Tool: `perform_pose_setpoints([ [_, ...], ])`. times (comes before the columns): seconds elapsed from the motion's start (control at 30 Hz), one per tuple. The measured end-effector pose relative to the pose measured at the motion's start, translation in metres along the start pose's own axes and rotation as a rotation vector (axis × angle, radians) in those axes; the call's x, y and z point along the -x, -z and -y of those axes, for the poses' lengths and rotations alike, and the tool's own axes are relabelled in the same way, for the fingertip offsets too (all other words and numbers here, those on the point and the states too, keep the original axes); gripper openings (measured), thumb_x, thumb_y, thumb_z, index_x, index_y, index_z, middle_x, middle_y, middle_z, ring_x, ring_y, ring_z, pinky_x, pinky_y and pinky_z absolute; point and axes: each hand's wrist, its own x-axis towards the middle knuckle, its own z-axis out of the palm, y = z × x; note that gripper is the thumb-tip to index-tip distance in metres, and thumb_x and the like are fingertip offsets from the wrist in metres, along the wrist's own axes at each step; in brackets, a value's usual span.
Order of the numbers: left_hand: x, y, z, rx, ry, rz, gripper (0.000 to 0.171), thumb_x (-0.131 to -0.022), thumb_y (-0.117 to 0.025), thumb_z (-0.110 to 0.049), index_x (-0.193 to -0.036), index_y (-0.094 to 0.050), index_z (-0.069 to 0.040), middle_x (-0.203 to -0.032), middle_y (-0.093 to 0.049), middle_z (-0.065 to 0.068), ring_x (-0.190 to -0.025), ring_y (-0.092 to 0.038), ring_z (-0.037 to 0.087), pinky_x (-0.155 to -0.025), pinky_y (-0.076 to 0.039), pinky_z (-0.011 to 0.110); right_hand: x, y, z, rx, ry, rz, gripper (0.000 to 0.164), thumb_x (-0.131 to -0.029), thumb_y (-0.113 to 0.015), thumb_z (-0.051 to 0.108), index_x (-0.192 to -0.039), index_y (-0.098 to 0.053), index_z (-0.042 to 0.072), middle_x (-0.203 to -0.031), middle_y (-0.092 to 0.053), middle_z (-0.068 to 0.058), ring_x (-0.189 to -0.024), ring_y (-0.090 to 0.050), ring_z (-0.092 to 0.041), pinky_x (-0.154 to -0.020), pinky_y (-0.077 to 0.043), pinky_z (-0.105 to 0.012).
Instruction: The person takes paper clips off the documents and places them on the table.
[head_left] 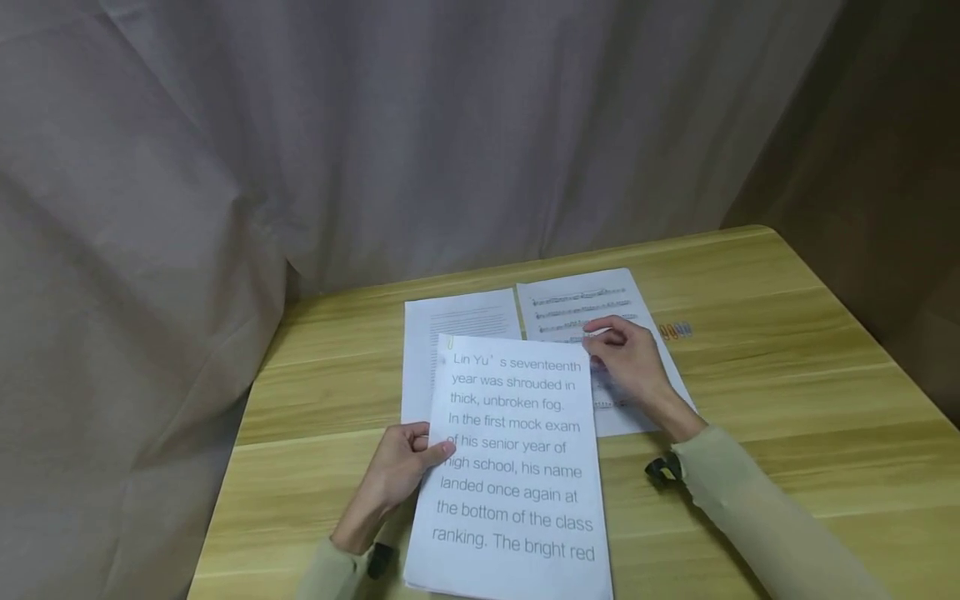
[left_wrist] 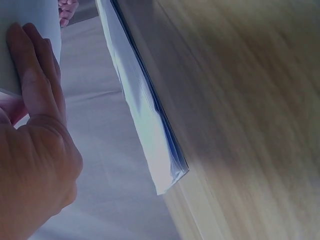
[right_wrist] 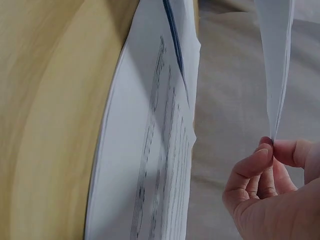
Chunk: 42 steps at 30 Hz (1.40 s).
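Observation:
A stack of paper sheets (head_left: pixel 517 467) printed with large English text is held up over the table, a yellow paper clip (head_left: pixel 450 342) at its top left corner. My left hand (head_left: pixel 405 467) grips the stack's left edge, thumb on the printed face and fingers behind. With thumb and fingertips, my right hand (head_left: pixel 626 358) pinches the top right corner. The right wrist view shows that hand (right_wrist: pixel 272 185) pinching the thin edge of the stack (right_wrist: pixel 275 65), which stands well apart from the papers below.
Behind the held stack, a text document (head_left: pixel 420 358) and sheet music (head_left: pixel 581 292) lie side by side on the wooden table (head_left: pixel 787 375). Several coloured paper clips (head_left: pixel 676 331) lie in a row right of the music. A grey curtain (head_left: pixel 420 150) hangs behind the table.

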Motion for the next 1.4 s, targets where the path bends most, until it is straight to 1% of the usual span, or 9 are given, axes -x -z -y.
perform_pose_setpoints([
  [0.2, 0.0, -0.002, -0.001, -0.004, 0.005, -0.012, 0.027, -0.101, -0.074, -0.003, -0.123, -0.071, 0.013, -0.102, -0.083, 0.026, -0.081, -0.085, 0.027, -0.071, -0.068, 0.032, -0.004, 0.024, -0.01, 0.037, 0.004, -0.006, 0.032, -0.107, -0.07, 0.015, -0.134, -0.067, -0.003, -0.097, -0.082, -0.008, -0.078, -0.074, -0.011, -0.071, -0.06, -0.019],
  [0.37, 0.001, -0.002, -0.002, -0.02, 0.003, -0.026, 0.026, -0.101, -0.073, -0.004, -0.122, -0.072, 0.012, -0.1, -0.083, 0.025, -0.08, -0.084, 0.026, -0.071, -0.068, 0.032, -0.012, 0.053, -0.023, 0.134, 0.01, -0.027, 0.032, -0.108, -0.069, 0.017, -0.135, -0.067, 0.0, -0.101, -0.08, -0.013, -0.077, -0.071, -0.01, -0.067, -0.057, -0.019],
  [0.63, 0.002, -0.001, -0.002, -0.024, 0.004, -0.023, 0.025, -0.102, -0.073, -0.004, -0.12, -0.072, 0.012, -0.097, -0.083, 0.023, -0.079, -0.084, 0.027, -0.071, -0.068, 0.031, -0.031, 0.1, -0.05, 0.263, 0.055, -0.069, 0.03, -0.106, -0.069, 0.011, -0.133, -0.071, -0.002, -0.103, -0.076, -0.022, -0.074, -0.068, -0.004, -0.062, -0.057, -0.02],
  [0.83, 0.001, -0.002, -0.001, -0.028, 0.005, -0.027, 0.024, -0.102, -0.072, -0.004, -0.12, -0.072, 0.012, -0.095, -0.083, 0.022, -0.079, -0.084, 0.027, -0.07, -0.068, 0.031, -0.047, 0.129, -0.07, 0.39, 0.051, -0.091, 0.03, -0.107, -0.069, 0.019, -0.13, -0.073, 0.001, -0.111, -0.076, -0.027, -0.075, -0.06, 0.001, -0.064, -0.049, -0.017],
  [0.97, 0.002, -0.004, -0.002, -0.034, 0.007, -0.034, 0.023, -0.102, -0.073, -0.004, -0.118, -0.073, 0.011, -0.094, -0.083, 0.021, -0.078, -0.084, 0.026, -0.07, -0.068, 0.031, -0.056, 0.144, -0.082, 0.458, 0.059, -0.091, 0.028, -0.107, -0.069, 0.017, -0.129, -0.074, -0.001, -0.114, -0.076, -0.03, -0.075, -0.054, 0.007, -0.065, -0.045, -0.014],
  [1.1, 0.001, -0.005, -0.003, -0.04, 0.011, -0.041, 0.022, -0.101, -0.073, -0.003, -0.118, -0.073, 0.011, -0.095, -0.084, 0.022, -0.078, -0.084, 0.026, -0.07, -0.068, 0.031, -0.063, 0.154, -0.09, 0.511, 0.045, -0.065, 0.027, -0.107, -0.069, 0.015, -0.127, -0.073, -0.003, -0.115, -0.075, -0.032, -0.082, -0.06, -0.003, -0.07, -0.045, -0.017],
  [1.2, 0.002, -0.005, -0.002, -0.045, 0.012, -0.047, 0.023, -0.101, -0.073, -0.003, -0.119, -0.073, 0.011, -0.096, -0.084, 0.022, -0.078, -0.084, 0.026, -0.07, -0.068, 0.031, -0.066, 0.156, -0.093, 0.527, 0.017, -0.034, 0.027, -0.106, -0.07, 0.014, -0.125, -0.073, -0.004, -0.117, -0.075, -0.033, -0.091, -0.068, -0.022, -0.075, -0.047, -0.024],
  [1.3, 0.002, -0.005, -0.002, -0.046, 0.01, -0.049, 0.023, -0.101, -0.073, -0.003, -0.119, -0.072, 0.011, -0.097, -0.084, 0.023, -0.079, -0.084, 0.026, -0.071, -0.068, 0.031, -0.068, 0.155, -0.095, 0.53, -0.003, -0.011, 0.026, -0.106, -0.07, 0.015, -0.124, -0.074, -0.004, -0.118, -0.075, -0.033, -0.102, -0.07, -0.039, -0.078, -0.048, -0.029],
  [1.4, 0.002, -0.006, -0.002, -0.042, 0.018, -0.051, 0.023, -0.101, -0.073, -0.004, -0.12, -0.073, 0.01, -0.097, -0.084, 0.022, -0.079, -0.084, 0.026, -0.071, -0.068, 0.032, -0.069, 0.153, -0.096, 0.533, -0.013, -0.009, 0.027, -0.106, -0.07, 0.015, -0.124, -0.074, -0.005, -0.119, -0.075, -0.033, -0.106, -0.069, -0.043, -0.079, -0.048, -0.031],
])
